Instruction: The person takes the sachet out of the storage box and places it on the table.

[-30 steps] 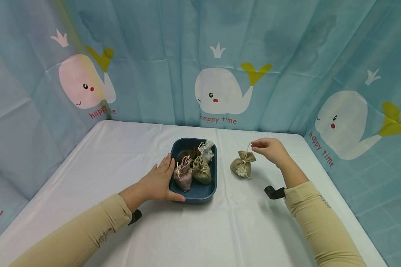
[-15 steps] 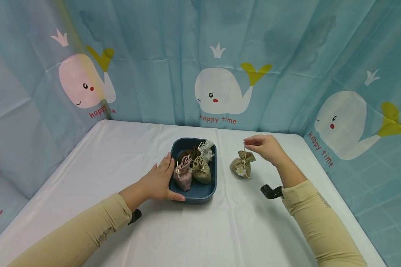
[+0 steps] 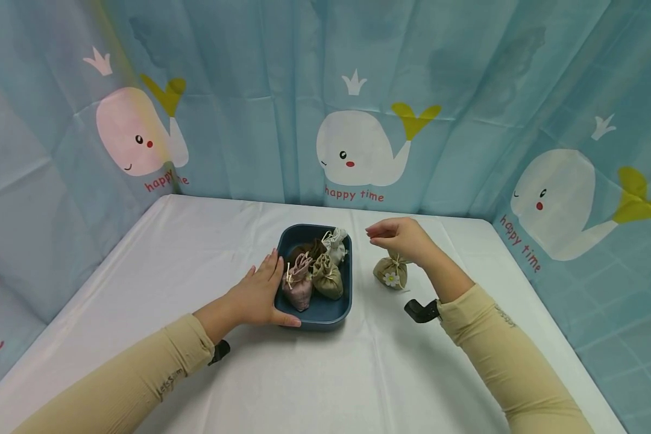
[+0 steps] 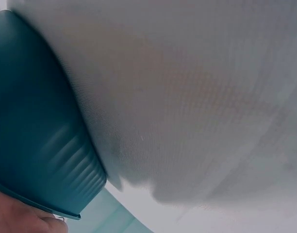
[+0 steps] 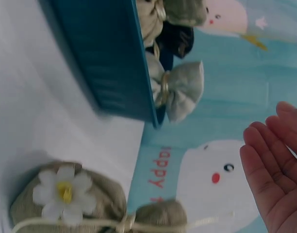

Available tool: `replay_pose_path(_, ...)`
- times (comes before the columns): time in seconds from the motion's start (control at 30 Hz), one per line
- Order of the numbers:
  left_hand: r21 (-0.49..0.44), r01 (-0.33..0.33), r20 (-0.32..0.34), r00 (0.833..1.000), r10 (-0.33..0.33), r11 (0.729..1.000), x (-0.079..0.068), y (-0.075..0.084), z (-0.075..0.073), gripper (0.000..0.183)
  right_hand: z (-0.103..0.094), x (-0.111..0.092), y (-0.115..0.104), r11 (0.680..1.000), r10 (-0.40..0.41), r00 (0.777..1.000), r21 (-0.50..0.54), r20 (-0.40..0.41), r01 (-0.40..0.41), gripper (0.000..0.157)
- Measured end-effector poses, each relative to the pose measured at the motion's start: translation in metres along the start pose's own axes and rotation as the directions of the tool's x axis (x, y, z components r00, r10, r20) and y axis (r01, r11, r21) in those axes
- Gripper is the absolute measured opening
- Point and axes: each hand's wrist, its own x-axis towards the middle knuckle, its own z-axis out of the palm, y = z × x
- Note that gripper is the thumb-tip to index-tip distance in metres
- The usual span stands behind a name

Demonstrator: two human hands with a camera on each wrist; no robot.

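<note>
Tan drawstring pouch point(image 3: 386, 271), flower-trimmed, stands neck-up on the desk point(image 3: 325, 380), below my nearer right hand point(image 3: 404, 237), empty, fingers loose; my left hand point(image 3: 256, 296) rests against the blue tray point(image 3: 322, 325).

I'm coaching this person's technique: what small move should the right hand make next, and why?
Probably reach left and pinch the white bag's neck. The right hand looks empty, fingertips pointing toward the tray; that neck pokes above its rim, and the left hand, resting against the opposite side, could steady it.
</note>
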Motion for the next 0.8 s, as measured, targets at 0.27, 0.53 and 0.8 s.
replay_pose_path(0.27,-0.018,0.005,0.0,1.0,-0.005,1.0,0.0,0.0,0.001,0.137,0.018,0.01,-0.014,0.998,-0.054,0.994,0.017,0.092,0.052,0.023)
replay_pose_path(0.53,-0.022,0.006,-0.001,1.0,-0.006,1.0,-0.001,0.002,0.0,0.137,0.031,0.022,-0.022,0.992,-0.117,0.973,-0.023,0.201,0.124,0.026)
replay_pose_path(0.8,-0.014,0.012,0.001,1.0,-0.012,1.0,0.0,0.001,0.0,0.138,0.047,0.034,-0.027,0.98,-0.171,0.943,-0.053,0.286,0.193,0.027)
